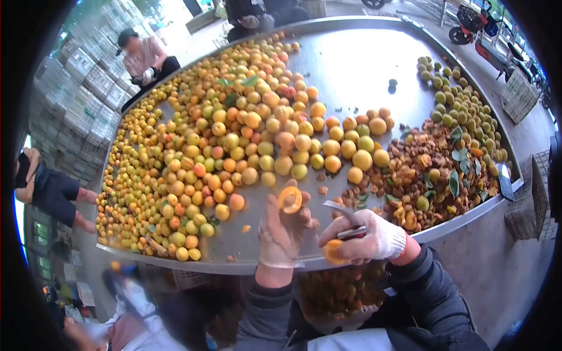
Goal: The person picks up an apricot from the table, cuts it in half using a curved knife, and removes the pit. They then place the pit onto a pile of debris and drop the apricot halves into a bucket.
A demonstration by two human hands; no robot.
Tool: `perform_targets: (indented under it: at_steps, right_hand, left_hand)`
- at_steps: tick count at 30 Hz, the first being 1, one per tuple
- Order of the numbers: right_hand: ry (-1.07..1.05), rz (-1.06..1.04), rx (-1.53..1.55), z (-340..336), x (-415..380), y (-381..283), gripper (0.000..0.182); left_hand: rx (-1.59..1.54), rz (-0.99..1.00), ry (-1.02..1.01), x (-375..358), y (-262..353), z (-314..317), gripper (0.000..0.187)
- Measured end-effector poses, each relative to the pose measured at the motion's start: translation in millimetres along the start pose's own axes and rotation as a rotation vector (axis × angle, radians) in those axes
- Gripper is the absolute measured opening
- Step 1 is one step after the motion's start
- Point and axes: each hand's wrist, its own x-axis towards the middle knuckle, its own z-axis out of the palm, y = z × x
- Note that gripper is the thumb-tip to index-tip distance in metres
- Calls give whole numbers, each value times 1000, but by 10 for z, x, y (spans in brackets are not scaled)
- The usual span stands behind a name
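My left hand (276,238), in a whitish work glove, holds a halved apricot (290,200) between thumb and fingers, its orange cut face and hollow towards me. In my gloved right hand (377,234) is a small knife (346,213), its blade pointing up and left. The same hand also holds another apricot piece (333,252) low against its fingers. Both hands are above the near edge of a metal table (345,64). Whole apricots (193,169) are heaped beyond and left of my left hand. A pile of brown pits and scraps (421,158) lies beyond my right hand.
Greenish fruit (462,108) lines the table's right side. A dark flat device (504,181) sits at the right rim. Below the near edge is a container of pits (342,286). Crates (524,199) stand at the right; other people (143,58) are around the table.
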Motion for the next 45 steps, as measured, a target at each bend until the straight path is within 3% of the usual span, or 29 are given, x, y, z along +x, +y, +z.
perform_targets:
  at_steps: [2, 3, 5, 7, 9, 11, 13, 15, 19, 24, 31, 37, 40, 41, 43, 44, 45]
  right_hand:
    - [-188, 119, -139, 28, -25, 57, 29]
    - [-206, -152, -157, 33, 27, 341, 30]
    - [-181, -176, -202, 49, -8, 317, 28]
    - [2, -52, -29, 56, -41, 187, 24]
    - [138, 112, -17, -8, -73, 124, 27]
    - [30, 116, 5, -39, -94, 75, 25]
    - [-166, -290, -234, -68, 23, 431, 22]
    - [-62, -451, -275, -57, 81, 415, 19]
    - [322, -575, 143, -89, 116, 198, 18]
    - [776, -691, 741, -83, 159, 52, 17]
    - [850, -726, 502, 72, 270, 89, 15]
    - [889, -684, 445, 187, 363, 107, 19]
    - [976, -915, -89, 200, 508, 236, 17]
    - [973, -914, -88, 165, 579, 279, 17]
    - [1158, -1106, -442, 85, 706, 272, 19]
    - [1157, -1108, -439, 61, 711, 250, 19]
    - [1070, -961, 38, 56, 675, 162, 18]
  left_hand:
    - [154, 25, 18, -34, -75, 8, 46]
    - [261, 59, 32, -28, -109, 9, 43]
    - [363, 58, 72, -38, -144, 3, 42]
    - [425, 143, -20, -18, -124, 14, 38]
    - [388, 90, 57, -38, -113, 88, 38]
    - [351, 57, 106, -20, -124, 83, 37]
    - [397, 14, 60, 21, -97, 20, 42]
    - [352, -11, 35, 42, -101, 25, 45]
    - [306, -132, -13, 40, -225, 56, 56]
    - [348, -170, -37, 11, -422, 94, 56]
    - [379, -152, -54, -33, -506, 131, 50]
    - [433, -19, 34, -43, -582, 108, 44]
    - [556, 78, 92, -39, -641, 96, 40]
    - [539, 108, 94, -37, -661, 104, 38]
    - [522, 141, 95, -28, -643, 122, 36]
    - [516, 112, 156, -33, -615, 148, 36]
    - [511, 82, 218, -34, -592, 161, 35]
